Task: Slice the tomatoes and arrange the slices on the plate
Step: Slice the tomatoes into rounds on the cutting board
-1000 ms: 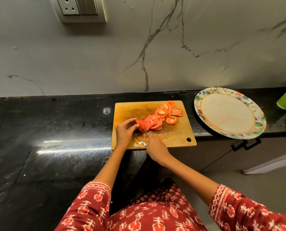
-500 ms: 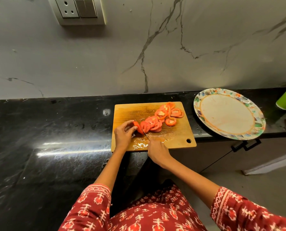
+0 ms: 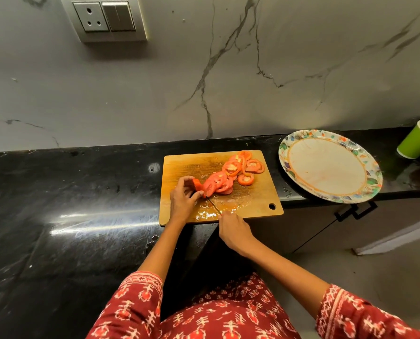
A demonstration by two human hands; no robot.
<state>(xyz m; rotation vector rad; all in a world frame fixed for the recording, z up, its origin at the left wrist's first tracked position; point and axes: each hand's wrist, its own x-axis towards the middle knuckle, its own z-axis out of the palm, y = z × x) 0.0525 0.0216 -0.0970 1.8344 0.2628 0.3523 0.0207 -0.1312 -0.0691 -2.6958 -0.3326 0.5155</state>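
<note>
A wooden cutting board (image 3: 179, 162) lies on the black counter, wet with juice near its front. Several tomato slices (image 3: 231, 173) lie fanned across its right half. My left hand (image 3: 183, 200) pinches the remaining tomato end piece (image 3: 197, 185) at the left end of the row. My right hand (image 3: 233, 230) grips a knife (image 3: 213, 206) at the board's front edge; its thin blade points up toward the end piece. A floral-rimmed plate (image 3: 329, 165) with nothing on it sits to the right of the board.
A green paper cup (image 3: 417, 140) stands at the far right of the black counter (image 3: 69, 204). The plate overhangs the counter's front edge above a cabinet handle (image 3: 356, 212). A marble wall with a socket and switch panel (image 3: 106, 18) rises behind.
The last slice has fallen onto the row, and my left hand now holds a smaller end piece. The knife blade has drawn back toward me a little.
</note>
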